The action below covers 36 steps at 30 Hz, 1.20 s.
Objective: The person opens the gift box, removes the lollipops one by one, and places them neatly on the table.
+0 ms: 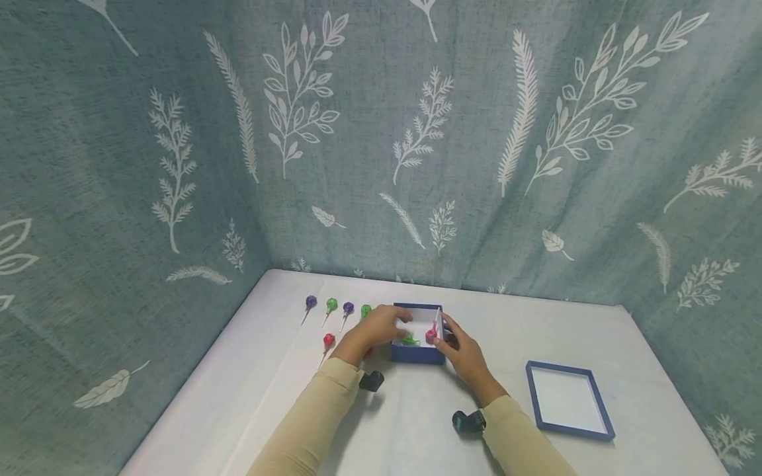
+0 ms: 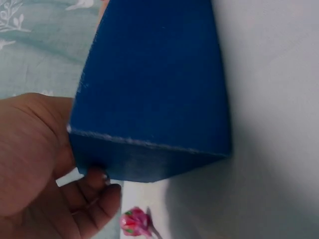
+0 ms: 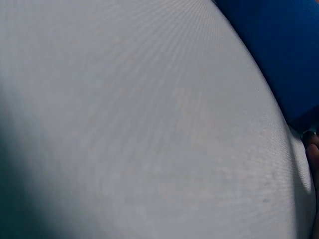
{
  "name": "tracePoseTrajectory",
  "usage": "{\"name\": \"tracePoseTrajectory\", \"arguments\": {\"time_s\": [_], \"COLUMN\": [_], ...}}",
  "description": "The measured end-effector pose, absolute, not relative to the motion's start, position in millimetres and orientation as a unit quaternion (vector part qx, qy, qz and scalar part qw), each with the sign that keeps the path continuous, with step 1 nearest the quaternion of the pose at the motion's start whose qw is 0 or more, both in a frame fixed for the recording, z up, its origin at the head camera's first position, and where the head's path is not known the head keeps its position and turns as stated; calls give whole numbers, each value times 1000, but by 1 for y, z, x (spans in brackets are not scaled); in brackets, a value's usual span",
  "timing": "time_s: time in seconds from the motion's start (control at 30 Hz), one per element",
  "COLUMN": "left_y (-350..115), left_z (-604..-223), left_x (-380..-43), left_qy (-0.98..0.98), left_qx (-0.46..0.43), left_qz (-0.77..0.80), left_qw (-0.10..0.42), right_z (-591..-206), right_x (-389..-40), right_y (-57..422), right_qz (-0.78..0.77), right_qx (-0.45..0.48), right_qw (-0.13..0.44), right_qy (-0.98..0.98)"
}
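Observation:
A blue box (image 1: 417, 356) with a white inside stands open on the table, a green-wrapped lollipop (image 1: 410, 340) and a pink one (image 1: 431, 336) lying in it. Over its left rim reaches my left hand (image 1: 380, 326), thumb and forefinger apart above the inside, near the green lollipop. The left wrist view has the box's outer walls (image 2: 149, 74) close up, with the left hand (image 2: 47, 159) beside them. At the right wall, my right hand (image 1: 468, 357) grips the box between thumb and fingers. Only fingertips (image 3: 312, 149) of it show in the right wrist view.
Left of the box lie purple lollipops (image 1: 311, 301) and green ones (image 1: 331, 305) in a row, with a red lollipop (image 1: 329, 340) nearer me. Another red one is partly behind the left hand. The blue-rimmed lid (image 1: 574, 430) lies at the right, inside up. Patterned curtains (image 1: 357, 198) surround the table.

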<state>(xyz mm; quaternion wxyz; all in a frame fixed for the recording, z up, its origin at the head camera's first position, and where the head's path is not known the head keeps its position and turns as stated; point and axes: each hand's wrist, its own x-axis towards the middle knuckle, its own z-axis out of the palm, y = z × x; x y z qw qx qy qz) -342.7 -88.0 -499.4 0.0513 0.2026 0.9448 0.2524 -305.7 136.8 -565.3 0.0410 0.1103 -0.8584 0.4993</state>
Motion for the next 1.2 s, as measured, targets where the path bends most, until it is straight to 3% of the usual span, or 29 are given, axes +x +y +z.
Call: {"name": "tracePoseTrajectory", "arguments": {"time_s": [0.33,1.2], "left_y": [-82,-72], "left_z": [-500,-497], "left_x": [-347,-353], "left_qy": [953,960], "left_qx": [191,195], "left_qz": [214,144], "left_qw": [101,142], "right_z": [-570,-571], "right_x": [-307,-309], "right_y": [136,137], "right_qz": [490,501], "right_qx": [104,112], "right_qw": [46,59], "right_qy": [-864,-856]}}
